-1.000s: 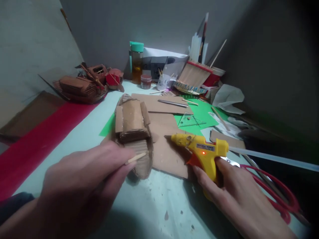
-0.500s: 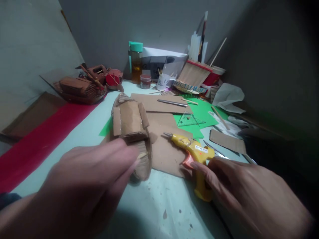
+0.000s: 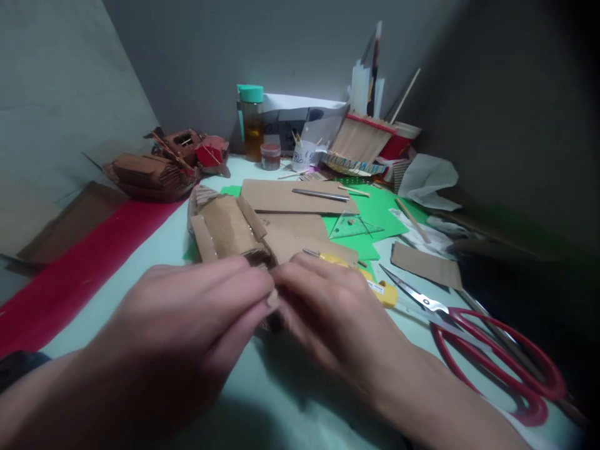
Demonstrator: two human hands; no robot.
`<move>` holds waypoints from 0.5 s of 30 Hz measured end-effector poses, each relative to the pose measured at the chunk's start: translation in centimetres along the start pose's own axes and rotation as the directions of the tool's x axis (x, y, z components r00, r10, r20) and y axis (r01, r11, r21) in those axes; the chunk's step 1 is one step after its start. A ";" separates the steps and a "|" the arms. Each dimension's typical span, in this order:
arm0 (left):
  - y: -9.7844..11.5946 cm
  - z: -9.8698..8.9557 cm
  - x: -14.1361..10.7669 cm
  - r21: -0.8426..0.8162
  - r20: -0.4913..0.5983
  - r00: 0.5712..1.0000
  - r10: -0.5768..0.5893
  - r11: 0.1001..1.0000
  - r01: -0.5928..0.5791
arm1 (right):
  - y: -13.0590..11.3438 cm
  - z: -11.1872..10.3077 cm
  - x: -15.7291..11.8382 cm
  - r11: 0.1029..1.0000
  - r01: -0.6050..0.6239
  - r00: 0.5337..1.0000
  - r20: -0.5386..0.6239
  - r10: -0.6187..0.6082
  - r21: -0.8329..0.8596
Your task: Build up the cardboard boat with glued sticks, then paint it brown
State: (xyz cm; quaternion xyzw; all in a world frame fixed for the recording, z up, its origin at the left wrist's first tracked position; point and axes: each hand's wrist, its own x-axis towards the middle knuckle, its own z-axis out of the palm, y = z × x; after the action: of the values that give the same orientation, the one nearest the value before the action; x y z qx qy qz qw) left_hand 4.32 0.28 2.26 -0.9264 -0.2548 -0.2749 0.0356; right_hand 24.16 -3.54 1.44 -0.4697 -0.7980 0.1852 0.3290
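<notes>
Left grip (image 3: 192,312): pinching a stick (image 3: 272,299).
Right grip (image 3: 335,312): meeting left; cannot tell its hold.
Cardboard model (image 3: 230,224): sitting beyond left grip.
Glue gun (image 3: 387,293): lying beyond right grip.

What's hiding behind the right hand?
A yellow glue gun pokes out behind the right hand: its tip and back end show, with brown cardboard beyond. The hand covers the gun's middle, and its handle can't be seen.

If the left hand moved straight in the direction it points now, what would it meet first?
Probably the right hand, directly in front of the left hand; whether they touch is hard to tell from this view.
</notes>
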 end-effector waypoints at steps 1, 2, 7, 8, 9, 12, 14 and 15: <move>-0.1 0.2 -0.2 -0.008 -0.010 0.999 -0.037 0.999 0.037 | 0.1 0.0 -0.1 1.000 -0.019 1.000 -0.019 0.019 0.019; -0.1 0.3 -0.6 -0.013 -0.018 0.997 -0.072 0.997 0.072 | 0.1 -0.1 -0.2 0.998 -0.048 0.998 -0.031 0.049 0.038; -0.4 1.2 -2.7 0.038 0.075 0.996 -0.038 0.999 0.036 | 0.0 -1.1 0.1 0.971 -0.201 0.977 -0.044 0.208 0.129; -0.5 1.4 -3.1 0.035 0.090 0.996 -0.022 0.999 0.019 | 0.0 -1.2 0.2 0.964 -0.226 0.972 -0.037 0.233 0.139; -0.6 1.6 -3.4 0.019 0.098 0.995 -0.011 1.000 0.009 | 0.1 -1.3 0.3 0.958 -0.248 0.967 -0.026 0.254 0.144; -1.0 2.0 -3.8 -0.064 0.113 0.994 -0.002 0.998 0.010 | 0.3 -1.2 0.4 0.946 -0.291 0.956 0.014 0.292 0.141; -1.3 2.1 -3.8 -0.109 0.138 0.990 0.005 0.994 0.011 | 0.4 -1.0 0.3 0.944 -0.302 0.953 0.035 0.300 0.130; -1.4 2.2 -3.7 -0.134 0.155 0.988 0.007 0.991 0.014 | 0.4 -0.9 0.2 0.945 -0.304 0.953 0.038 0.301 0.121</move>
State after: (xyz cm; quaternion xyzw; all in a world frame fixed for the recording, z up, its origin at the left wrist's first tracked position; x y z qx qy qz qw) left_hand 2.07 0.26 -1.61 -0.9449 -0.2391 -0.2187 -0.0476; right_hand 24.93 -3.16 1.91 -0.5631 -0.7063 0.2877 0.3182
